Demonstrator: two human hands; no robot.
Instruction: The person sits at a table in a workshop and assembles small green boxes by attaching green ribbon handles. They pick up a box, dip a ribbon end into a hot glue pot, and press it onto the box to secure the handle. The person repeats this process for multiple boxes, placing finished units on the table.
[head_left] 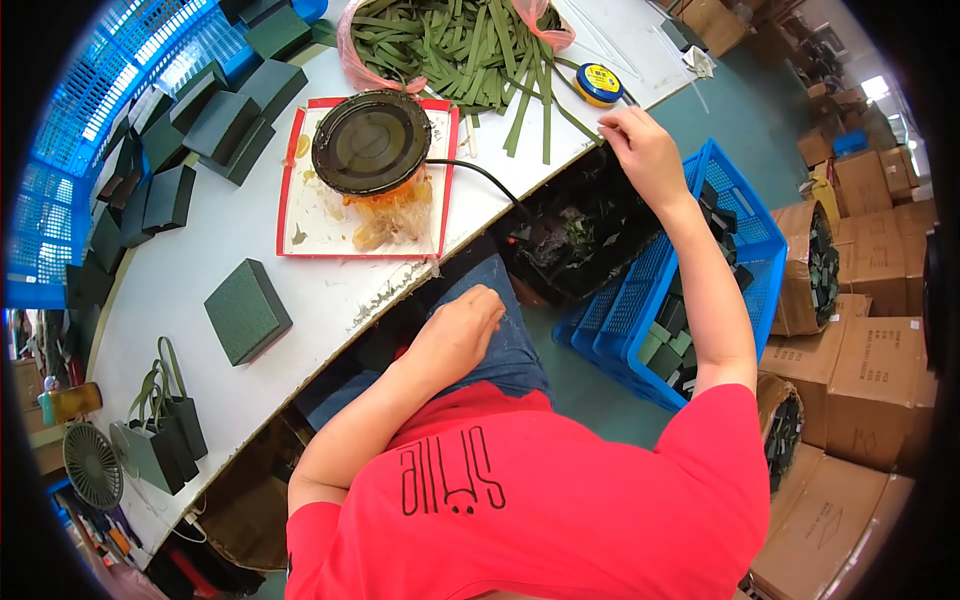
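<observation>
My right hand [642, 148] is stretched over the table's edge, its thumb and fingers pinched at the end of a dark green ribbon strip [577, 122]. That strip trails from a heap of cut green ribbons [440, 45] in a pink plastic bag. Above my thigh, my left hand [458, 335] is curled closed; its palm side is hidden. On the white table [190, 300] nearest it lies a dark green square box [247, 312]. A round pot with a dark top [370, 142], caked with amber glue, stands on a red-edged white board [300, 225].
A round yellow-and-blue container [598, 84] sits near my right hand. Dark boxes [220, 125] crowd the left by a blue basket [50, 180]. Small green bags [165, 445] and a fan [93, 465] stand lower left. Blue crates [735, 190] and cartons [875, 375] fill the right.
</observation>
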